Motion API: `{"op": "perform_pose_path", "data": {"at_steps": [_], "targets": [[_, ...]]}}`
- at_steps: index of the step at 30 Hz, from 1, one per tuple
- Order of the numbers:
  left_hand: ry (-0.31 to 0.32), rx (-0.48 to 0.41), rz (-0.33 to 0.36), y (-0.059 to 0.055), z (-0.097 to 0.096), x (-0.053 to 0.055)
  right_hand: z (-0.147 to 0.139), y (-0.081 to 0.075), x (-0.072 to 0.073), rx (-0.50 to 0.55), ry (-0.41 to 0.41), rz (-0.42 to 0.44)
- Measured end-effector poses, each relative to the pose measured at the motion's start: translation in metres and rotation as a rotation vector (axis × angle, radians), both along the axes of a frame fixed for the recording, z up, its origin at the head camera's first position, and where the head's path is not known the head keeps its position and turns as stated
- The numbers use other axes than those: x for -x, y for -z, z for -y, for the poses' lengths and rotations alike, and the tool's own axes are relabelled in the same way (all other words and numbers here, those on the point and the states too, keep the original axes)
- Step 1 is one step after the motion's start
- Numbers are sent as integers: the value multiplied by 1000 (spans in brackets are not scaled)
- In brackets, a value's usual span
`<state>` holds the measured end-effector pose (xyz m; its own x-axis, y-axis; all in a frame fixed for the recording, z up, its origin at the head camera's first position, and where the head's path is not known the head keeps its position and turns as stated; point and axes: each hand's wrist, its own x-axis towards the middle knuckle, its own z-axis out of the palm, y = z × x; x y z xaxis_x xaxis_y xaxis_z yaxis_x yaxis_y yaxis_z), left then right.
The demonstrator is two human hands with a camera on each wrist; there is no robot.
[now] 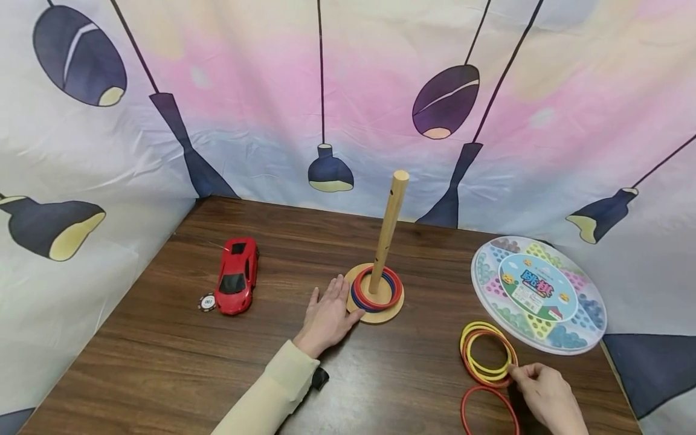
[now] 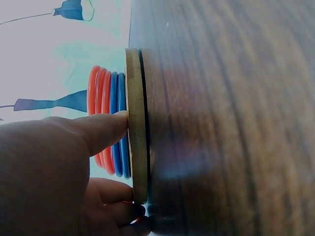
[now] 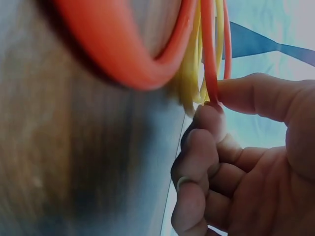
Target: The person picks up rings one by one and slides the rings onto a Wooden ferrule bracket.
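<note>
I've got a red toy car [image 1: 237, 276] sitting on the wood table [image 1: 163, 344], poker chip [image 1: 207, 302] just beside it, a colorful round game board [image 1: 539, 294] over right, and lamp-print cloth [image 1: 261, 72] hanging behind.

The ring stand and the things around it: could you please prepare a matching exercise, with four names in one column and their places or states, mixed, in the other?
Column one
1. Red toy car
2. Wooden post
3. Left hand
4. Right hand

Column two
A. Pinches a red ring
B. Rises from the round base
C. Beside a poker chip
D. Touches the base's edge

Pairs: 1-C, 2-B, 3-D, 4-A
</note>
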<state>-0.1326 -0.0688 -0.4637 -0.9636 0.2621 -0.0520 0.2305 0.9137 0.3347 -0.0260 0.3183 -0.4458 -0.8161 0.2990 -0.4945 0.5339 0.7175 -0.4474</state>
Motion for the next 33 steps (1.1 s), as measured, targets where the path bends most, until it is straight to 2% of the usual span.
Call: {"op": "perform_pose_path", "data": {"at_steps": [11,25,33], "targets": [[-1,-8,4,0,0,0,2,-6,-1,23,-16,-53],[-4,-8,1,0,0,0,9,-26,1,-1,23,-165],[-6,-24,-1,0,1,-2,24,-38,5,-5,28,-276]]}}
